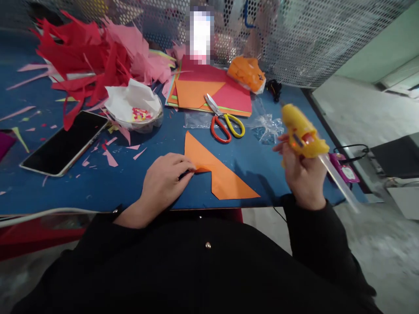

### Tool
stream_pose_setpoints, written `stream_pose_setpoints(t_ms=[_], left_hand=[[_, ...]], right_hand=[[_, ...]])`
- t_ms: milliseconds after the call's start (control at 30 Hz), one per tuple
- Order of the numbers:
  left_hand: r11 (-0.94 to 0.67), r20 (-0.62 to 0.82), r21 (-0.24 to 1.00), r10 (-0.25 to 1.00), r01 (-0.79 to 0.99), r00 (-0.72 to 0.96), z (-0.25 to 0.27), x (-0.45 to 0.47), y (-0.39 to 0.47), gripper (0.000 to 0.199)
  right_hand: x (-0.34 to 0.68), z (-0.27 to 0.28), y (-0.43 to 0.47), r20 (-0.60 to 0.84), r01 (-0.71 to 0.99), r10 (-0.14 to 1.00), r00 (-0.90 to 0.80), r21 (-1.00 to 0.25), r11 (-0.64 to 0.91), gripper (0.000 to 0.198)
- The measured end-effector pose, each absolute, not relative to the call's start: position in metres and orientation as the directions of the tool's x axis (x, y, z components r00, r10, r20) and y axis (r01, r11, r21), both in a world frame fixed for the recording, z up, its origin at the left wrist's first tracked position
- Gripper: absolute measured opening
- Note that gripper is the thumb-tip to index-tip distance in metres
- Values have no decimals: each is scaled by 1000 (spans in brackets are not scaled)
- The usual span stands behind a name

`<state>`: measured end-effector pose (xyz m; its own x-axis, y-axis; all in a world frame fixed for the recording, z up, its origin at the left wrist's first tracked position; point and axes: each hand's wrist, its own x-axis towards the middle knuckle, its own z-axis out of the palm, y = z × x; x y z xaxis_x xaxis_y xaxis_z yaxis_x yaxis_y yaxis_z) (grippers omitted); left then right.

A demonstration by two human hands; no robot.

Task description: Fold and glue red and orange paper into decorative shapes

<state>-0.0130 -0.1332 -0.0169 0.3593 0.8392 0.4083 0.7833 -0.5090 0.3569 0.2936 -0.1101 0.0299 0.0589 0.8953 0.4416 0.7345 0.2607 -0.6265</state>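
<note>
My left hand [166, 179] pinches the left edge of an orange sheet of paper [225, 176], which is folded and lies on the blue table near its front edge. Raised at the right, my right hand [303, 174] is wrapped round a yellow hot glue gun [301, 131]. A clear glue stick [340, 183] juts from the back of the gun toward the lower right. Beyond the orange paper lie scissors [220, 121] with one red and one yellow handle, their blades resting on a stack of coloured paper [235, 93].
Red paper scraps [81, 52] and pink ones pile up at the back left. A bowl [150, 117] holds small paper bits, with a phone [65, 144] beside it. An orange package [247, 74] sits before the metal mesh [281, 39]. A purple box [345, 168] lies at the right edge.
</note>
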Motion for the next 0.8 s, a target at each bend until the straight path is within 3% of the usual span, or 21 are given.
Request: stream_pose_setpoints(t_ms=[67,133,300,800], left_hand=[[-525,430,344,825,779,366,-18,-14,-134,11],[-535,442,332,816,777,373,-17,-14,-136,11],[-560,426,311,804,768,414,-14,-14,-137,16],[-617,415,347,776,706,474,-14,-12,-141,18]], right_hand=[[276,22,-131,303,555,953,6,-794,249,19],[262,14,-146,193,480,973,-124,-847,229,20],[252,-6,-158,103,500,936,-337,-823,270,17],[253,10,-167,24,525,918,-395,-814,248,11]])
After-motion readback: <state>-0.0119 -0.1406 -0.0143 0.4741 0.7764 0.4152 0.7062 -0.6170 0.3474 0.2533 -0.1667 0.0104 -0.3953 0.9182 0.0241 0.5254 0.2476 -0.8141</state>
